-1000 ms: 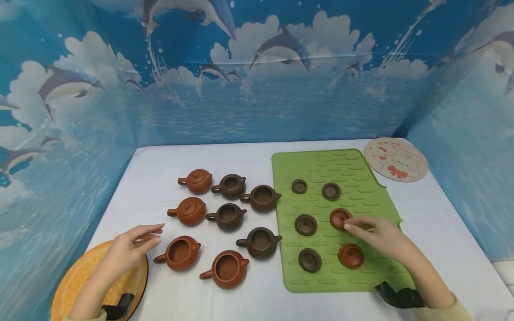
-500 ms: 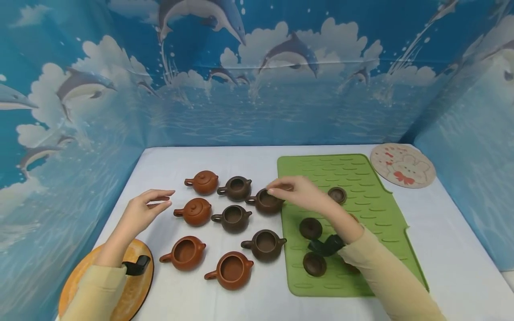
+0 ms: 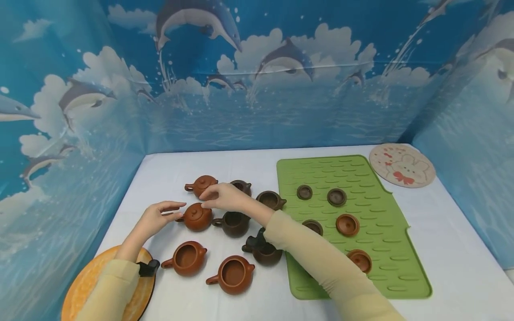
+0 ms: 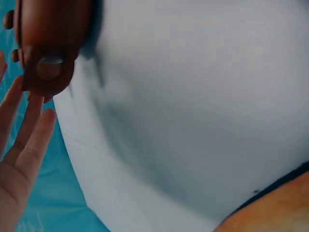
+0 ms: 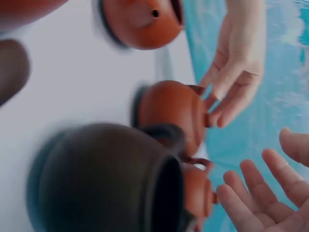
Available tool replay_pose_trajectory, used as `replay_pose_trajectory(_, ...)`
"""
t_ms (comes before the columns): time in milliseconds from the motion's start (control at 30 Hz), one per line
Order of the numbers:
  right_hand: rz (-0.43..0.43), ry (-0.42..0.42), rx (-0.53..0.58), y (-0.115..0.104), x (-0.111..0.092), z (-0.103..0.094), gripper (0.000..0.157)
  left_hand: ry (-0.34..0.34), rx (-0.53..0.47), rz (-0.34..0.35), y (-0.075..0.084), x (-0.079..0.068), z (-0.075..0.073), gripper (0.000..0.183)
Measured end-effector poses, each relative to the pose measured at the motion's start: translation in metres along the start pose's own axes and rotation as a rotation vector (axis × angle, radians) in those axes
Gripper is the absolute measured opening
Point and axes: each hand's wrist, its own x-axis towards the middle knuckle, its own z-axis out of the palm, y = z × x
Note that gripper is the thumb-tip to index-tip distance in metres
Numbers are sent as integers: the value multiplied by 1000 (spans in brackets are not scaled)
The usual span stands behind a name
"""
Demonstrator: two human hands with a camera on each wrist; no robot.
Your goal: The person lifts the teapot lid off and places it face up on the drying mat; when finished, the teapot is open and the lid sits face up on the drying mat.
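My left hand (image 3: 156,217) has its fingertips right at the handle of a lidded reddish-brown teapot (image 3: 196,217). In the left wrist view, its fingers stay straight beside the teapot handle (image 4: 48,72). Over the same teapot, my right hand (image 3: 226,198) hovers with loosely bent fingers; the right wrist view shows the fingers (image 5: 253,193) spread and holding nothing. A second lidded reddish-brown teapot (image 3: 201,183) stands just behind, partly covered by that hand. Dark lidless teapots (image 3: 234,224) lie beneath the right wrist and sleeve, partly hidden.
Two lidless reddish-brown teapots (image 3: 186,258) (image 3: 234,275) stand in front. On the green mat (image 3: 385,232) lie dark lids (image 3: 336,197) and two reddish-brown lids (image 3: 347,225). An orange round mat (image 3: 90,285) is at front left, a rabbit-print round mat (image 3: 401,165) at back right.
My right hand has gone from a reddish-brown lid on the green mat, leftward past the dark teapots, to the lidded ones. My left hand has moved rightward to the teapot's handle.
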Motion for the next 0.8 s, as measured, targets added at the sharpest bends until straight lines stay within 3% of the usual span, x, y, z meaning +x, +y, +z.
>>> replay_pose_trajectory(267, 43, -85, -218, -16, 23, 29, 34, 3, 30, -4, -5, -1, 14, 37)
replay_pose_trajectory(533, 63, 23, -448, -30, 30, 47, 23, 24, 58, -20, -4, -2, 14, 33)
replay_pose_trajectory(667, 41, 76, -491, -31, 28, 49, 11, 15, 61, -30, -2, -2, 14, 32)
replay_pose_trajectory(800, 21, 113, -501, -31, 26, 49, 13, 8, 60, -36, 0, -1, 15, 33)
